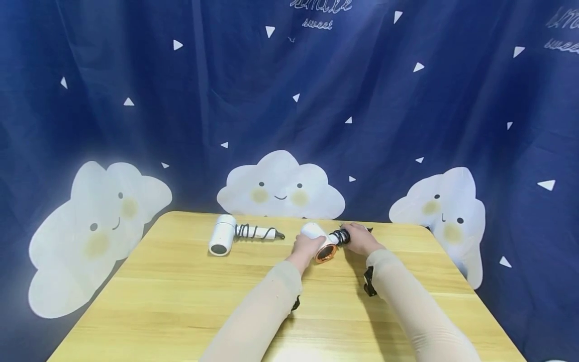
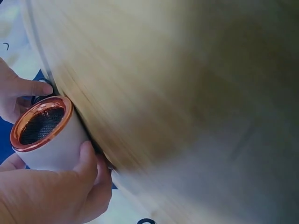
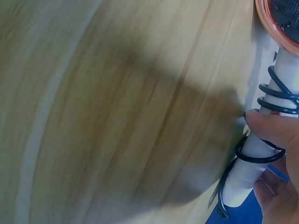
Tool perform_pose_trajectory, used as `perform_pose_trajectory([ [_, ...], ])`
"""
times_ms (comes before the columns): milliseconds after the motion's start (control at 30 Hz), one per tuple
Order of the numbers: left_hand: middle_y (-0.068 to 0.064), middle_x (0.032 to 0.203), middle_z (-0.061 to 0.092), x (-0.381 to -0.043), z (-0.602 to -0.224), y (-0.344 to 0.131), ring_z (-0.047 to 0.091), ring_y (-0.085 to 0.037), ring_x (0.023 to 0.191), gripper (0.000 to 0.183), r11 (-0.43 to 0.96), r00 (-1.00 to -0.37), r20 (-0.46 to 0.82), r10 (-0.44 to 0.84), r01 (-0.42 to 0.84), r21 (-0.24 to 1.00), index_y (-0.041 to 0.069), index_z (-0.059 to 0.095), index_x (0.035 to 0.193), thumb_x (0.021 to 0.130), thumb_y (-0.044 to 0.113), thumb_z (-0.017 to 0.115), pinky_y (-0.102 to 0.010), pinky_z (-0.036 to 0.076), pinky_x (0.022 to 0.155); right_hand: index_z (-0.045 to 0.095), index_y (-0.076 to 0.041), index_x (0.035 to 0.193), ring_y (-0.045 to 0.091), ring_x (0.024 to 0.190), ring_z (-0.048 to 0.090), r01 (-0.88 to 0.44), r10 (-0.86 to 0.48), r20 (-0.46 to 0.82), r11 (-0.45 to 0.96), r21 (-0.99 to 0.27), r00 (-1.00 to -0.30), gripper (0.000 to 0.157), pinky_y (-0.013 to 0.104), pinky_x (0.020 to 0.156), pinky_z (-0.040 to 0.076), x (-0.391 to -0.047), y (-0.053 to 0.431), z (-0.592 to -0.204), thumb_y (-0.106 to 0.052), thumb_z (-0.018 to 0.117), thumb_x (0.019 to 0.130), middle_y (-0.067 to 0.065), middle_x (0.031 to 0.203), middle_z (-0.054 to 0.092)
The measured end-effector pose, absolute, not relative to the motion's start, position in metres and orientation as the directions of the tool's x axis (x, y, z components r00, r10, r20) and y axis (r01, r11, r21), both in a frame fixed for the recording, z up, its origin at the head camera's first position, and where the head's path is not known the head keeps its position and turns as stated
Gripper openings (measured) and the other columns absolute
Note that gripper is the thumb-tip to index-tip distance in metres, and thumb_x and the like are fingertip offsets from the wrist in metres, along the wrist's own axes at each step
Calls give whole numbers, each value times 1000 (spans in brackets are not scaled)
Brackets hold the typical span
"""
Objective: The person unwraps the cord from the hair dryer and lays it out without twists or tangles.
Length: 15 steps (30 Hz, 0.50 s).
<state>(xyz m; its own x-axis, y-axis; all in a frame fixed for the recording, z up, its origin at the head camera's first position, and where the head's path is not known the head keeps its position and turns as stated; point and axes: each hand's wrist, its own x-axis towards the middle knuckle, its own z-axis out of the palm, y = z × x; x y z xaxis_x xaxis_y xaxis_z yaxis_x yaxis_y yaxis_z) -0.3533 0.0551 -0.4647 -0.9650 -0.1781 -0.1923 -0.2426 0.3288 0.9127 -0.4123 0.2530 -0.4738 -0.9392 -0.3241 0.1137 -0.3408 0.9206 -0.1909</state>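
Observation:
Both hands are on one white hair dryer with a copper-coloured ring at its end, near the far edge of the table. The left hand grips its barrel; in the left wrist view, thumb and fingers wrap the white body below the copper rim. Around the handle, wound with black cord, curls the right hand, its thumb lying across the cord. A second white hair dryer lies to the left, its handle also wrapped in black cord and pointing right.
The wooden table extends toward the person, with its far edge just behind both dryers. Behind it hangs a dark blue curtain printed with clouds and small triangles. Dark straps sit at the wrists.

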Motion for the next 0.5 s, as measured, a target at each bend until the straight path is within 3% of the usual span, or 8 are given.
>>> perform_pose_trajectory([
  [333,-21,112,52,-352,-463,49,53,-34,101,85,347,-955,-230,-185,-283,894,-7,37,128,72,47,70,-46,46,87,54,-9,125,35,110,50,-337,-329,77,927,-166,-941,59,49,92,42,-403,248,-468,-25,77,74,14,115,55],
  [500,-20,107,54,-350,-461,46,54,-33,98,83,333,-950,-241,-197,-296,895,-6,39,125,69,45,73,-46,46,86,61,-12,105,29,99,54,-361,-350,88,919,-160,-932,43,46,83,46,-397,243,-460,-26,79,70,7,102,58],
])
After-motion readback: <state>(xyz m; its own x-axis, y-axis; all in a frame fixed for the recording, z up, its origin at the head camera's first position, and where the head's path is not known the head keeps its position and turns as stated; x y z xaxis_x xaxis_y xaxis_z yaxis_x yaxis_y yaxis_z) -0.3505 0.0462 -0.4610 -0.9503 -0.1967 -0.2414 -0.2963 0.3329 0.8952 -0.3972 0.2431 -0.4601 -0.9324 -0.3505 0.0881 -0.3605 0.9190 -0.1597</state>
